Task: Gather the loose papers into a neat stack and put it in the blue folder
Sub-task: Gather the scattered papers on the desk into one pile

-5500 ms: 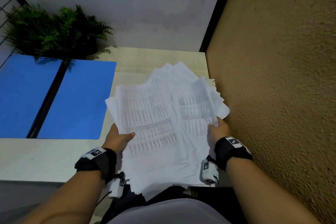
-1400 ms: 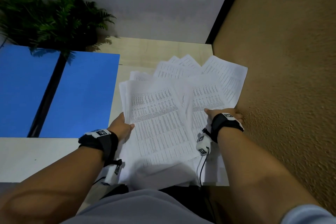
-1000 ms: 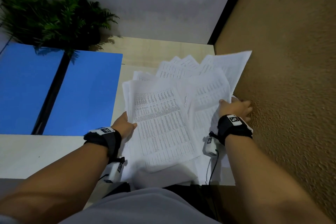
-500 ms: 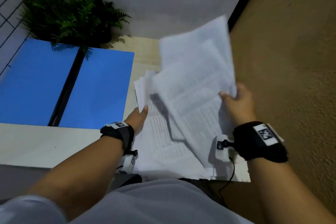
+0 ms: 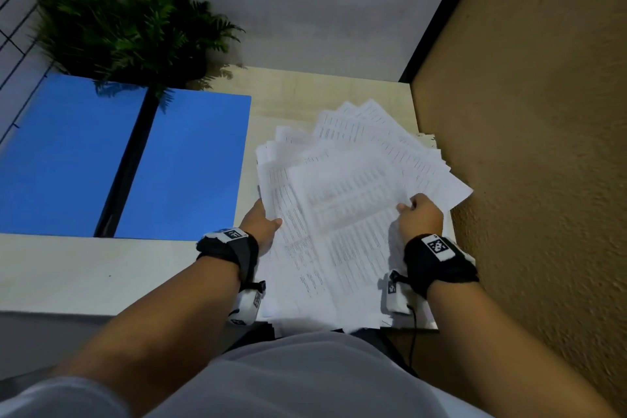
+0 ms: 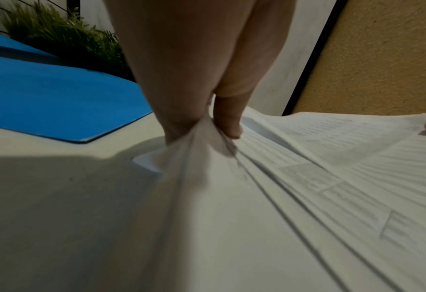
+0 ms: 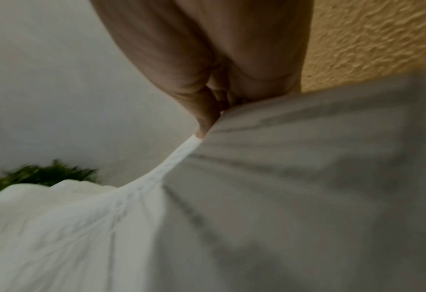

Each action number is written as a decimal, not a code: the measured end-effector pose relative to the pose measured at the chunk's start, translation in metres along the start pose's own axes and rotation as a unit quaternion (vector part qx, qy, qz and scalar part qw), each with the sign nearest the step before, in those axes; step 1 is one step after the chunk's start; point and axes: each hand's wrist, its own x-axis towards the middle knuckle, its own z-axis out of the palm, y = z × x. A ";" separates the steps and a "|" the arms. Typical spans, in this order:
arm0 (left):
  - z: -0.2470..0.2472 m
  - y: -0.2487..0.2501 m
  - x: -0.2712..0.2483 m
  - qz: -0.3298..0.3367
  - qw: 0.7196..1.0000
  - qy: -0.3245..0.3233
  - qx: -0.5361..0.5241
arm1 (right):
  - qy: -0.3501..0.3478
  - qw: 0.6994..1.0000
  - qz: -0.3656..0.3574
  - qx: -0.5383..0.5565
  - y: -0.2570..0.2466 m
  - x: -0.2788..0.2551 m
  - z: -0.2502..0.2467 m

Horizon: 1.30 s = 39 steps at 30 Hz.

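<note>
The loose papers (image 5: 342, 214) lay fanned on the right part of the desk (image 5: 84, 268), their far corners splayed toward the textured wall (image 5: 526, 180) and their near edges overhanging the desk edge toward me. The blue folder (image 5: 183, 166) lay open and flat just beside them on the left, with the plant (image 5: 125, 34) behind it.

My left hand (image 5: 259, 224) pinched the left edge of the pile: in the left wrist view the thumb (image 6: 228, 116) pressed on top and the other fingers were curled underneath, bunching the sheets into folds. My right hand (image 5: 419, 217) pinched the right side of an upper batch of sheets between thumb and fingers; the right wrist view was blurred but showed the paper drawn taut to that pinch.

Handling notes, as I judged them:
1. The sheets were thin, light and limp. A one-point pinch creased them.
2. The sheets looked smooth and likely to slide over one another, so a fanned pile could shed pages off the overhanging near edge.
3. The better hold was on both long sides at mid-length, palms flat against the edges, to square the pile by tapping it on the desk.
4. The stack was not yet aligned, and nothing lay in the folder.
</note>
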 end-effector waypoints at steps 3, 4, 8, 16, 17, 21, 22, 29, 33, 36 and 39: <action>0.002 0.004 -0.006 -0.001 1.000 0.012 0.013 | -0.038 0.999 0.017 0.022 -0.004 0.002 0.008; 0.003 0.005 -0.005 -0.010 1.000 0.017 0.016 | -0.077 0.997 0.012 0.006 -0.007 0.000 0.012; 0.004 0.015 -0.006 -0.061 0.998 0.030 0.012 | -0.171 0.983 0.001 -0.070 -0.018 -0.022 0.031; 0.002 0.000 0.004 -0.038 0.998 0.011 0.045 | -0.010 0.998 0.056 0.013 -0.001 -0.010 0.021; 0.001 -0.001 0.007 -0.034 0.998 0.003 0.048 | 0.038 0.994 0.100 0.013 0.006 0.002 0.016; 0.001 -0.002 0.007 -0.034 0.999 -0.024 0.015 | -0.023 0.963 0.224 0.147 0.033 0.032 0.013; 0.000 -0.002 0.007 -0.035 0.999 -0.031 -0.008 | -0.046 0.946 0.227 0.227 0.036 0.035 0.017; -0.003 -0.023 0.031 -0.033 0.996 -0.060 -0.060 | -0.019 0.947 0.174 0.268 0.028 0.034 0.010; -0.003 -0.015 0.024 -0.033 0.994 -0.060 -0.082 | 0.149 0.964 0.068 0.211 -0.002 0.017 -0.044; -0.003 -0.020 0.028 -0.027 0.995 -0.064 -0.068 | 0.256 0.948 -0.010 0.186 -0.025 0.015 -0.089; -0.003 -0.030 0.037 -0.029 0.998 -0.055 -0.033 | 0.272 0.908 -0.089 0.305 -0.059 0.003 -0.128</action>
